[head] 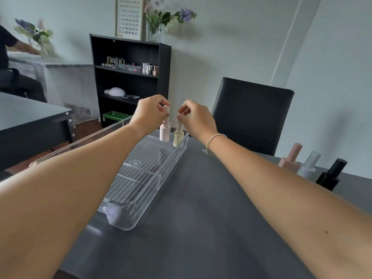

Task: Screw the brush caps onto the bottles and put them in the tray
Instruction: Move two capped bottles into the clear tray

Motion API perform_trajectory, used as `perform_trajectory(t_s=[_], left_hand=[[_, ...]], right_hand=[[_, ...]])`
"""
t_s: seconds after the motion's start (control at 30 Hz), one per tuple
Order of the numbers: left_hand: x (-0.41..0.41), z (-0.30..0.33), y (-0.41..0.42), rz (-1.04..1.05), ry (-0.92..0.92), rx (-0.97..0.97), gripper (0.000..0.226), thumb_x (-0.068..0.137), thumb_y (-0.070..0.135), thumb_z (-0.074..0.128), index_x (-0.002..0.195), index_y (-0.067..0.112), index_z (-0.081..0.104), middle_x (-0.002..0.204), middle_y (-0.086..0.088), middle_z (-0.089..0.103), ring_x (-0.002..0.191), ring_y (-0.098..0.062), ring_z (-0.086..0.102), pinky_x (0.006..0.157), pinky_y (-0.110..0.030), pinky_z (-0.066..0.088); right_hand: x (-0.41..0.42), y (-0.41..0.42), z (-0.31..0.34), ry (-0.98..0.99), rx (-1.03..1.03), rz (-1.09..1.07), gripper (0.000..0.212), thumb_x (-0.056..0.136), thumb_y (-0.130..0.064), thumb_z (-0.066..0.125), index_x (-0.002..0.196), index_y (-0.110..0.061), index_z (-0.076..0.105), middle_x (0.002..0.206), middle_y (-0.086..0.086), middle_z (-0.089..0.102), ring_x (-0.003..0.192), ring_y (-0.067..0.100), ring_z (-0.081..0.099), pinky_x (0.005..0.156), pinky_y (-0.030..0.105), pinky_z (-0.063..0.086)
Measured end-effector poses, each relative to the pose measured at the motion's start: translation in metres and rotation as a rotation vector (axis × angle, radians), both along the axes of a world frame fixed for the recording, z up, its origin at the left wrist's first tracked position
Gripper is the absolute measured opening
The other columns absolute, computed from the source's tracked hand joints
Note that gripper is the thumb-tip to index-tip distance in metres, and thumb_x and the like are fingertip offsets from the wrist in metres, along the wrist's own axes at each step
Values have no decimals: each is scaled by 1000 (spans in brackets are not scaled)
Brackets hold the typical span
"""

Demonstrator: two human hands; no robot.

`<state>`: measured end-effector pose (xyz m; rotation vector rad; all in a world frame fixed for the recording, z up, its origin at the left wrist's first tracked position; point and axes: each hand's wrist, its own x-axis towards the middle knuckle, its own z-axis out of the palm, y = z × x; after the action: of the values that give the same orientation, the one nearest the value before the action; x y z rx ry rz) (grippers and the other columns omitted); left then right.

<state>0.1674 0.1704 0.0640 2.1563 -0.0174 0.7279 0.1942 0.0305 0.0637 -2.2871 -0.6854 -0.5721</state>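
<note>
A clear ribbed plastic tray [138, 178] lies lengthwise on the dark grey table. At its far end stand two capped bottles side by side: a pale pink bottle [165, 132] and a cream bottle [178, 137]. My left hand [150, 112] pinches the top of the pink bottle's cap. My right hand [196, 119] pinches the cap of the cream bottle. Both bottles are upright over the tray's far end; whether they touch its floor I cannot tell.
Three more capped bottles stand at the right of the table: a salmon pink one [290, 160], a frosted white one [309, 165] and a black one [332, 175]. A black chair [251, 115] stands behind the table, a black shelf unit [128, 77] further back.
</note>
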Motion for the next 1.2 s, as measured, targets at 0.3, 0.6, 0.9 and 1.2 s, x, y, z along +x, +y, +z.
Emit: perform_trajectory(t_s=[0.3, 0.6, 0.9, 1.2], left_hand=[[9, -7, -11, -26, 38, -11, 19, 86, 6, 58, 104, 9, 62, 82, -6, 60, 69, -17, 60, 69, -32, 55], [5, -9, -14, -55, 76, -14, 20, 88, 8, 56, 108, 10, 62, 94, -12, 65, 84, -24, 63, 80, -37, 55], [1, 1, -23, -91, 76, 18, 27, 90, 12, 53, 116, 16, 60, 105, -10, 65, 80, -22, 62, 77, -33, 55], [-6, 36, -42, -91, -77, 128, 28, 89, 13, 52, 113, 22, 61, 108, 0, 61, 84, -13, 60, 67, -20, 50]], right_hand=[[3, -8, -5, -19, -42, -40, 12, 89, -19, 54, 96, -11, 60, 98, 5, 68, 85, 21, 61, 63, 26, 43], [1, -8, -7, -63, -55, -20, 16, 92, -19, 53, 101, -9, 59, 102, 8, 68, 87, 22, 62, 60, 21, 38], [-4, -33, -2, -34, 16, -6, 20, 91, -24, 53, 106, -14, 61, 102, 3, 68, 88, 19, 61, 65, 23, 40], [-15, -94, 10, -48, 51, -43, 19, 90, -26, 53, 104, -15, 61, 99, 0, 66, 85, 13, 60, 77, 26, 52]])
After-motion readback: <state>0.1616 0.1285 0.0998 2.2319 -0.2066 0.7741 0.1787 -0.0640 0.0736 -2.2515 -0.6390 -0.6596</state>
